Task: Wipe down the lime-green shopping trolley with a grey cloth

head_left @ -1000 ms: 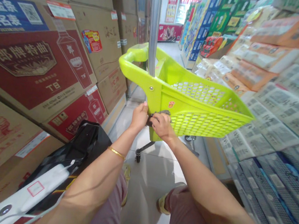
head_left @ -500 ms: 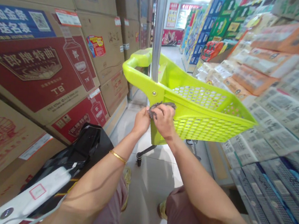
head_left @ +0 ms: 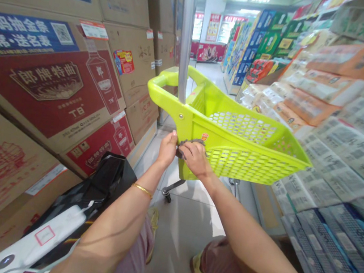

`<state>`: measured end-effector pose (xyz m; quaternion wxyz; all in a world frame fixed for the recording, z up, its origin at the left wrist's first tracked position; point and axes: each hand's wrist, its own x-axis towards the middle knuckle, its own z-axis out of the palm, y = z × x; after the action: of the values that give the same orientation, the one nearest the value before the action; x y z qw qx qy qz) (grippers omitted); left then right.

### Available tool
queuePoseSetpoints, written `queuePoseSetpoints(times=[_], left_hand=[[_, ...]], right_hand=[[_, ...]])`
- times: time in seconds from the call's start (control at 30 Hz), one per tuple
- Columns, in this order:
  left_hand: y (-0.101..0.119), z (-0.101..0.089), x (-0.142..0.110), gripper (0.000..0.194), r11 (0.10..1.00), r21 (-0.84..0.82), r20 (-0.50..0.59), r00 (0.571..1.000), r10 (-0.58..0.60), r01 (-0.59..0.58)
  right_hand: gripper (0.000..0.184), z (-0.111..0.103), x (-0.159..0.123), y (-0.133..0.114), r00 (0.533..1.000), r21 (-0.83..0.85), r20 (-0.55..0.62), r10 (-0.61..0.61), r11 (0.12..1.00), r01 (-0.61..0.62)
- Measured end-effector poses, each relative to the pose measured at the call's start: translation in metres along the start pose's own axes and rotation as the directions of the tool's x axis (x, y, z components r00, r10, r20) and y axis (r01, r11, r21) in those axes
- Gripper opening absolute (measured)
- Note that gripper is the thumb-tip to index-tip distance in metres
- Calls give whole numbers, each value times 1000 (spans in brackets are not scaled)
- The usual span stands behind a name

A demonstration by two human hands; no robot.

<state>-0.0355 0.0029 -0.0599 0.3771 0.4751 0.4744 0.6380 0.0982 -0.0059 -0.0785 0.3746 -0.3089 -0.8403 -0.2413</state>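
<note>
A lime-green shopping cart point(head_left: 191, 122) with perforated basket walls stands before me, a metal pole rising at its handle end. My right hand point(head_left: 195, 157) is closed on a crumpled dark grey cloth point(head_left: 200, 142) and presses it against the cart's side, below a small red sticker point(head_left: 205, 136). My left hand point(head_left: 167, 148) is closed at the cart's near edge, thumb up, right beside the cloth. Its fingers are partly hidden behind that edge, so the exact grip is unclear.
Stacked liquor cartons point(head_left: 48, 77) line the left side. Near my left arm a white power bank point(head_left: 42, 236) with a cable lies on a black bag point(head_left: 105, 175). Wrapped tissue packs point(head_left: 348, 133) are piled on the right. A tiled floor point(head_left: 182, 231) runs ahead between them.
The cloth and my right hand moved up the cart's side, then back down. The cart's handle end has shifted slightly left since half a second ago. My view has tilted upward.
</note>
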Motion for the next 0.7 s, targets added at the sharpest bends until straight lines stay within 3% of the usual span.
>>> queuePoseSetpoints(times=[0.17,0.33,0.5,0.7], left_hand=[[-16,2,-7,45,991,-129,36,999,-23,27],[-34,3,-8,38,994,-100,-24,999,-48,46],[-34,-1,-5,36,995,-60,-9,997,-78,77],[-30,-6,-5,42,993,120,24,999,-23,20]], right_hand=[[23,-14,34,-1,981,7,-92,169,986,-169],[24,-5,36,-6,981,-15,-62,181,983,-182],[22,21,6,-9,992,-79,28,119,990,-117],[19,35,-27,-10,989,-121,102,-109,985,121]])
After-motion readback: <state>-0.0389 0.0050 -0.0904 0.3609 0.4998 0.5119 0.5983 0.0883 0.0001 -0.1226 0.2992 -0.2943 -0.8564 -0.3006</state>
